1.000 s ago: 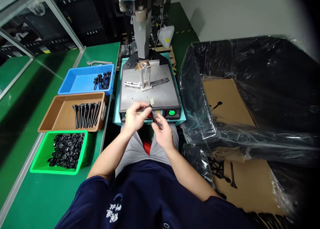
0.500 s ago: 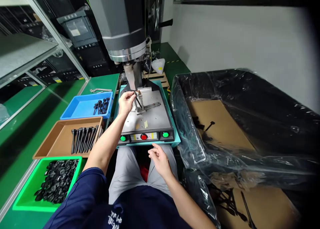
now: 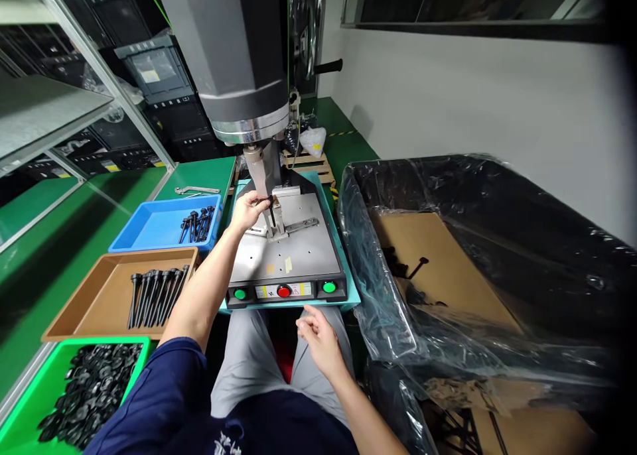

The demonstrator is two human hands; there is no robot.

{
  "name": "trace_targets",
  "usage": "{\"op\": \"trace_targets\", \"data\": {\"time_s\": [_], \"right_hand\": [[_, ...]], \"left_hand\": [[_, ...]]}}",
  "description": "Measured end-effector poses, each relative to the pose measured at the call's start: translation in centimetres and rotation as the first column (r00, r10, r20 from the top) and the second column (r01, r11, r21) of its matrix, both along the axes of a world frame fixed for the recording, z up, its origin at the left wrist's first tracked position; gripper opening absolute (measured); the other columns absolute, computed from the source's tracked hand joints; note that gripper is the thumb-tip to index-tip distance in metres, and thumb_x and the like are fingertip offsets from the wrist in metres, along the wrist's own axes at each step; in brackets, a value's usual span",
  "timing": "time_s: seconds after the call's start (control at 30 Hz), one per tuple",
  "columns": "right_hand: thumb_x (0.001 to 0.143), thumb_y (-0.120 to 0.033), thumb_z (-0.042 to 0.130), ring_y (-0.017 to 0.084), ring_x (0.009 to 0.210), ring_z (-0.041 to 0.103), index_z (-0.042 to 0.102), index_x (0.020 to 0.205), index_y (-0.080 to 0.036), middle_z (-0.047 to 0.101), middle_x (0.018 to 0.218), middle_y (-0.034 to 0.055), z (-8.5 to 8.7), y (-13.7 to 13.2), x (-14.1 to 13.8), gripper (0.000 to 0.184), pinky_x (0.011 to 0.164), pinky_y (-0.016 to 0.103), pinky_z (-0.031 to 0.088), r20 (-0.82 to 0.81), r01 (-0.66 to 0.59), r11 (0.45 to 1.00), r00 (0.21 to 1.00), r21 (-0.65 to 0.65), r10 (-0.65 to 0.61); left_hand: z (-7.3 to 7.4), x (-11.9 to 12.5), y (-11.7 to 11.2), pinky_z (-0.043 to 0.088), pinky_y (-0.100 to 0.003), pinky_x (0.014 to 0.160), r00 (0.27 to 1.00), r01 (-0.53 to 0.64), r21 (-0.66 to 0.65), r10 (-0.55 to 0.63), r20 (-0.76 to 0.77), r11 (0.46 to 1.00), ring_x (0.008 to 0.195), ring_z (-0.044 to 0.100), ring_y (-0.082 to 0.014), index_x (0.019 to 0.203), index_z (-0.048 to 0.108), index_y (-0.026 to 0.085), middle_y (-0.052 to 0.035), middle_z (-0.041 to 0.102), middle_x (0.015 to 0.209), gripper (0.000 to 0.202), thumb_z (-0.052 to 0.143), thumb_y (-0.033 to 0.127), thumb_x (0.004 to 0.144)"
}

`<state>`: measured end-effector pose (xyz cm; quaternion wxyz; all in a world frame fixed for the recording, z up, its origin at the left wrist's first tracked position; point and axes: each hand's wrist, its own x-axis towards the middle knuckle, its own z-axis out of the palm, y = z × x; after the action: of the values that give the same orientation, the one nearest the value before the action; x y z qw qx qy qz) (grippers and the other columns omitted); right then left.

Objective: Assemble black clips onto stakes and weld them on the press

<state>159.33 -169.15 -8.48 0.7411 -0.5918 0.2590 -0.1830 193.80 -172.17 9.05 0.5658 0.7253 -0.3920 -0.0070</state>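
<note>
My left hand (image 3: 247, 209) reaches out to the metal fixture (image 3: 279, 217) on the press machine's grey plate (image 3: 293, 253). Its fingers pinch a thin black pin-shaped part (image 3: 272, 211), held upright against the fixture under the machine's horn (image 3: 261, 166). My right hand (image 3: 318, 339) hovers low over my lap, just in front of the machine's button panel (image 3: 284, 290), fingers loosely spread and holding nothing.
On the green bench to the left stand a blue tray (image 3: 164, 224) with several black pins, a brown tray (image 3: 112, 294) with a row of pins, and a green tray (image 3: 74, 392) of small black pieces. A plastic-lined cardboard box (image 3: 448, 269) fills the right side.
My left hand went from in front of the panel up to the fixture with the black part. My right hand let go and dropped toward my lap. The view tilted upward.
</note>
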Motion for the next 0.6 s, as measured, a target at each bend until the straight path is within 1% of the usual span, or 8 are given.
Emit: {"op": "trace_targets", "data": {"time_s": [0.1, 0.2, 0.27, 0.37, 0.43, 0.53, 0.6], "right_hand": [[0.087, -0.054, 0.061, 0.021, 0.078, 0.066, 0.053, 0.128, -0.018, 0.069, 0.093, 0.0078, 0.1, -0.1, 0.0, 0.055, 0.077, 0.038, 0.054, -0.001, 0.000, 1.000, 1.000, -0.012, 0.000], [0.087, -0.052, 0.061, 0.021, 0.077, 0.066, 0.053, 0.127, -0.018, 0.069, 0.092, 0.0075, 0.3, 0.1, -0.2, 0.053, 0.076, 0.038, 0.054, -0.004, 0.008, 1.000, 1.000, -0.028, -0.008], [0.087, -0.050, 0.061, 0.020, 0.076, 0.065, 0.054, 0.126, -0.018, 0.069, 0.091, 0.0072, 0.4, 0.4, -0.3, 0.051, 0.076, 0.038, 0.054, -0.013, 0.014, 0.999, 1.000, -0.031, -0.014], [0.086, -0.049, 0.062, 0.020, 0.074, 0.065, 0.055, 0.125, -0.017, 0.069, 0.090, 0.0071, 0.8, 1.1, -0.6, 0.051, 0.074, 0.038, 0.055, -0.033, 0.015, 1.000, 0.999, -0.017, -0.016], [0.085, -0.047, 0.063, 0.020, 0.074, 0.065, 0.056, 0.124, -0.017, 0.069, 0.090, 0.0070, 1.2, 1.7, -0.8, 0.050, 0.074, 0.038, 0.056, -0.049, 0.024, 1.000, 0.999, -0.003, -0.024], [0.084, -0.045, 0.064, 0.019, 0.074, 0.066, 0.058, 0.122, -0.018, 0.069, 0.088, 0.0056, 2.1, 2.5, -1.4, 0.047, 0.073, 0.036, 0.056, -0.045, 0.041, 0.999, 0.998, 0.020, -0.040], [0.083, -0.043, 0.066, 0.018, 0.074, 0.066, 0.060, 0.119, -0.018, 0.069, 0.086, 0.0044, 2.8, 2.9, -2.1, 0.044, 0.072, 0.035, 0.056, -0.023, 0.046, 0.999, 0.999, 0.029, -0.045]], "left_hand": [[0.2, 0.4, 0.4, 0.052, -0.033, 0.081, 0.994, 0.108, 0.069, -0.108, 0.003, 0.992, 0.081, 0.066, -0.0190, 0.083, 0.074, 0.018, -0.0066, 0.074, 0.087, 0.021, 0.076, 0.032, 0.067], [0.2, 0.5, 0.6, 0.050, -0.033, 0.082, 0.992, 0.124, 0.084, -0.126, 0.016, 0.989, 0.080, 0.066, -0.0184, 0.082, 0.074, 0.018, -0.0072, 0.074, 0.089, 0.018, 0.075, 0.030, 0.068], [0.1, 0.3, 0.6, 0.050, -0.032, 0.080, 0.990, 0.123, 0.076, -0.127, 0.053, 0.990, 0.080, 0.064, -0.0178, 0.081, 0.075, 0.019, -0.0063, 0.073, 0.087, 0.017, 0.075, 0.032, 0.070], [-0.1, -0.2, 0.2, 0.048, -0.030, 0.075, 0.991, 0.062, 0.040, -0.066, 0.115, 0.997, 0.077, 0.062, -0.0168, 0.075, 0.074, 0.018, -0.0044, 0.070, 0.082, 0.015, 0.075, 0.033, 0.072], [-0.1, -0.4, -0.1, 0.047, -0.029, 0.074, 0.992, 0.015, 0.020, -0.017, 0.124, 1.000, 0.076, 0.061, -0.0162, 0.070, 0.072, 0.018, -0.0037, 0.068, 0.079, 0.012, 0.074, 0.029, 0.073], [0.2, -0.6, -0.3, 0.048, -0.030, 0.078, 0.994, -0.017, 0.013, 0.016, 0.105, 1.000, 0.076, 0.062, -0.0158, 0.069, 0.070, 0.017, -0.0030, 0.068, 0.076, 0.008, 0.074, 0.022, 0.073], [0.3, -0.9, -0.4, 0.049, -0.032, 0.082, 0.995, -0.039, 0.008, 0.039, 0.088, 0.999, 0.075, 0.062, -0.0157, 0.070, 0.069, 0.015, -0.0028, 0.069, 0.074, 0.008, 0.075, 0.020, 0.073]]}}
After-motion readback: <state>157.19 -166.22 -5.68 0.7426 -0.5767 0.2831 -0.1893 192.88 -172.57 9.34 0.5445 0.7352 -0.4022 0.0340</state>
